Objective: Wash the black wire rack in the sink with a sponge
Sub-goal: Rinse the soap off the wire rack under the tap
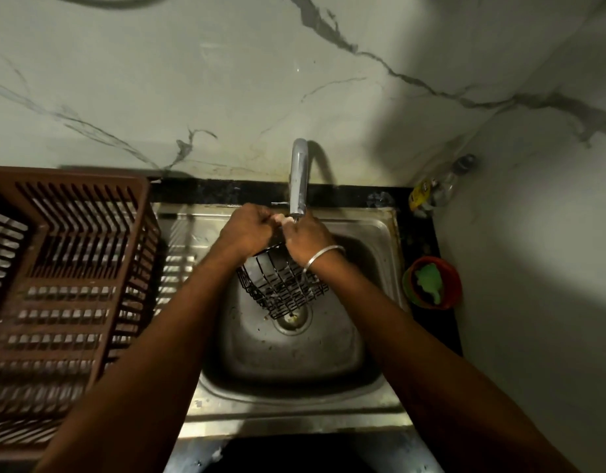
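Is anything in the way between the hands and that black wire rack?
Nothing visible. Both the left hand and the right hand already grip the rack at its top edge, holding it over the sink below the tap.

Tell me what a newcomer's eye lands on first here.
Both hands, left hand and right hand, meet under the tap, gripping the top of the black wire rack above the sink drain. A big brown crate fills the left side.

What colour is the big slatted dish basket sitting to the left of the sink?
Brown. The dish basket shows clearly in the head view.
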